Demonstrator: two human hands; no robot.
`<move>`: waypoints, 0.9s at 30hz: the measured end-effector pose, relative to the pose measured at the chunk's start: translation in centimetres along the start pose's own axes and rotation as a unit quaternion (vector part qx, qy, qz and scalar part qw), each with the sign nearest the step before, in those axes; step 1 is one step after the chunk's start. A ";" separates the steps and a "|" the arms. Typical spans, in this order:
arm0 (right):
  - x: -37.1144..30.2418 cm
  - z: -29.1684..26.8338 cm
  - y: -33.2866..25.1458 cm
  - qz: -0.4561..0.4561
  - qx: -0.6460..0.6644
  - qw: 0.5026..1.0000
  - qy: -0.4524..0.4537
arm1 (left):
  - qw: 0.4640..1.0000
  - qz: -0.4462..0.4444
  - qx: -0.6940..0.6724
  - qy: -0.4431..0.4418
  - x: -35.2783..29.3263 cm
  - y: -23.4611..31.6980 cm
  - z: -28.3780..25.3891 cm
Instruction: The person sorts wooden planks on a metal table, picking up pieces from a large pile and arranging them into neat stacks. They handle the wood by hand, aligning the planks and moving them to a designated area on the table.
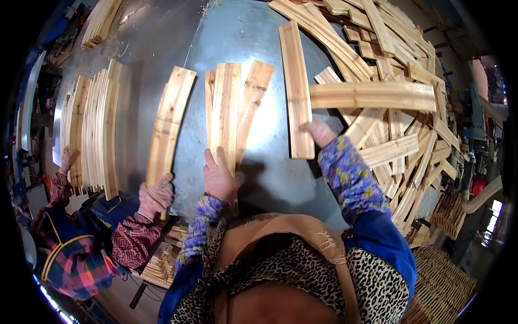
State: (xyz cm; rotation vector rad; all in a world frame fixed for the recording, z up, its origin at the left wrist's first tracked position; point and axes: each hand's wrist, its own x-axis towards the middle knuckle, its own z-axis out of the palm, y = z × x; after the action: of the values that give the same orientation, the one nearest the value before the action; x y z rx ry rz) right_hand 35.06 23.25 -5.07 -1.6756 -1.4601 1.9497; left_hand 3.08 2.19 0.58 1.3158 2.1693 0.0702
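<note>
My left hand (pixel 220 177) lies on the near end of a pale wooden board (pixel 225 108), its fingers stretched out along the top. Two more boards fan out beside it: a narrow strip shows at its left, and a slanted board (pixel 256 89) at its right. With my right hand (pixel 320 133) I grip the right edge of another wooden board (pixel 295 81) near its lower end; some of the fingers are hidden. That board stands lengthwise before me, and a crosswise board (pixel 377 96) meets its right side.
A large heap of loose boards (pixel 399 48) covers the right. At the left, a co-worker's gloved hand (pixel 155 197) holds boards (pixel 171 119); the other hand (pixel 67 161) touches a row of stacked boards (pixel 100 124). Another stack (pixel 101 24) lies at the far left of the metal table (pixel 232 32).
</note>
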 end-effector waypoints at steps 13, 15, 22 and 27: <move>-7.4 23.5 6.5 0.023 0.594 0.783 -0.183 | 0.839 0.094 -0.518 -0.136 0.9 -4.6 -1.7; -7.1 26.0 5.7 0.060 0.554 0.823 -0.114 | 0.587 0.024 -0.765 -0.264 -1.2 -4.6 -2.0; -11.5 24.4 0.5 0.238 0.448 0.818 -0.272 | 0.767 -0.073 -0.616 -0.162 -1.7 -4.4 -1.5; -6.7 17.1 -5.1 0.009 -0.191 0.977 0.094 | 0.956 -0.015 -0.289 0.042 -1.1 -2.0 0.5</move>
State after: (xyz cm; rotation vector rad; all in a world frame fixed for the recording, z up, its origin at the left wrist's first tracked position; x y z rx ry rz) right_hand 20.89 12.01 1.03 -1.9675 -1.8333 1.5352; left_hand 2.09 0.11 0.05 0.9506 2.0114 0.7037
